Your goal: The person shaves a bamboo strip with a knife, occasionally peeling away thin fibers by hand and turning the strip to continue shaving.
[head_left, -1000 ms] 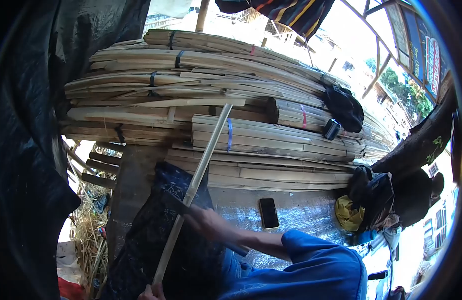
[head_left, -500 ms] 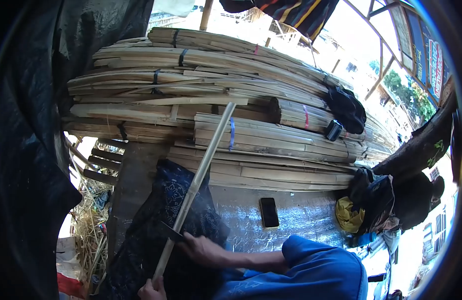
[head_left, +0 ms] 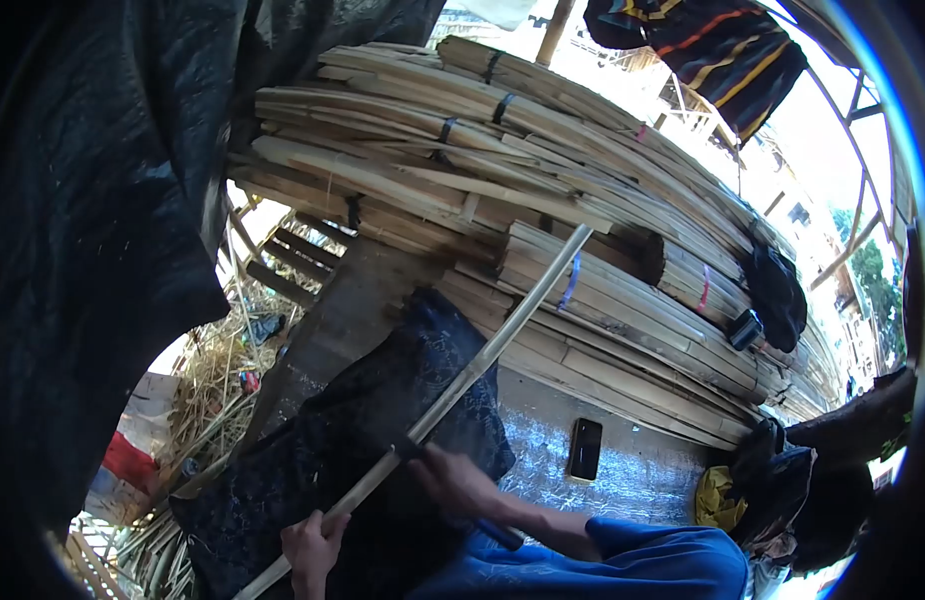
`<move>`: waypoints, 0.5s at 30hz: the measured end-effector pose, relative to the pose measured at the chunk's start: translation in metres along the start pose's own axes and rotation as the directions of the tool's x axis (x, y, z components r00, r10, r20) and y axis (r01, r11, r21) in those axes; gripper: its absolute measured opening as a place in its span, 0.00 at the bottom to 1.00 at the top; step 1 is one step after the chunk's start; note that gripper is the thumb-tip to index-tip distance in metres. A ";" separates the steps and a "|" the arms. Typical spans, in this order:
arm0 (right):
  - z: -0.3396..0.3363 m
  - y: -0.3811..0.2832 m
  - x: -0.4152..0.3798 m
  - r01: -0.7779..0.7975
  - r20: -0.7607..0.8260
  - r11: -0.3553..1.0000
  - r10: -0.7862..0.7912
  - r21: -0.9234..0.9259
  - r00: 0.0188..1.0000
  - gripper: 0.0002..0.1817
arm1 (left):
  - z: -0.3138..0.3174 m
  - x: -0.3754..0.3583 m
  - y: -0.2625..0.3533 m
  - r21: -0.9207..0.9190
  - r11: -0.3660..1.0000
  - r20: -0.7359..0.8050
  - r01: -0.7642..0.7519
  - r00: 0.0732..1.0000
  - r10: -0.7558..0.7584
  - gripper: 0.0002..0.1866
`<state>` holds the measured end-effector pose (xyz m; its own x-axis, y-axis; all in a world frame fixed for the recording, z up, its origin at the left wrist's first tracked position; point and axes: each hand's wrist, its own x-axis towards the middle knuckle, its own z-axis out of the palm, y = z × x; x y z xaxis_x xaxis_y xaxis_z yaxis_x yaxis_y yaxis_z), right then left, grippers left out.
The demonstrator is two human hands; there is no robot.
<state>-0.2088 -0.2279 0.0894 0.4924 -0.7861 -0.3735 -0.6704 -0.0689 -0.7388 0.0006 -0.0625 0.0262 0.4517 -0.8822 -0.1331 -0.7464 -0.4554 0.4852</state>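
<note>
A long pale bamboo strip (head_left: pixel 498 345) slants from the bottom edge up to the stacked bundles. My left hand (head_left: pixel 315 550) is closed around its lower part, thumb along the top, and the strip's end runs on below the hand. Farther up the strip, my right hand (head_left: pixel 455 482) grips a knife (head_left: pixel 407 448). Its dark blade lies across the strip, touching or very close to it; most of the handle is hidden by the hand and wrist. Beneath both hands, a dark patterned cloth (head_left: pixel 383 375) covers my lap.
Tied bundles of split bamboo (head_left: pixel 623 300) are stacked across the back. A phone (head_left: pixel 585 449) lies on a shiny silver surface (head_left: pixel 543 420) at right. Dark bags and a yellow bag (head_left: pixel 718 497) are beyond it. Black sheeting (head_left: pixel 133 250) hangs at left, above loose shavings (head_left: pixel 218 370).
My view has tilted, and the scene has shifted rightward. More of my left hand and of the strip below it now shows. The knife stays across the strip.
</note>
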 end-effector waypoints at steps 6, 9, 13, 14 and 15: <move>0.044 0.002 -0.001 0.130 0.017 0.981 -0.129 -0.144 0.992 0.12 | 0.006 0.011 0.005 0.079 0.992 -0.111 -0.099 0.988 0.107 0.27; 0.062 -0.004 -0.012 0.225 0.085 0.973 -0.229 0.058 0.970 0.13 | -0.005 0.004 -0.002 0.030 0.991 -0.083 -0.128 0.988 0.130 0.25; -0.015 -0.007 0.017 -0.138 -0.157 0.990 0.136 -0.007 0.978 0.14 | -0.007 -0.004 -0.014 -0.065 0.974 -0.120 -0.216 0.971 0.207 0.21; -0.014 -0.003 0.015 -0.148 -0.147 0.989 0.144 -0.016 0.978 0.14 | -0.004 -0.005 -0.013 -0.075 0.976 -0.111 -0.205 0.974 0.196 0.21; -0.012 0.002 0.017 -0.122 -0.195 0.992 0.115 -0.024 0.974 0.14 | -0.003 -0.001 -0.010 -0.122 0.965 -0.184 -0.234 0.960 0.209 0.19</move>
<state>-0.2082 -0.2483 0.0885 0.2945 -0.8934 -0.3393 -0.7384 0.0127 -0.6742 0.0091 -0.0572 0.0237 0.3672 -0.9207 0.1325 -0.7661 -0.2186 0.6045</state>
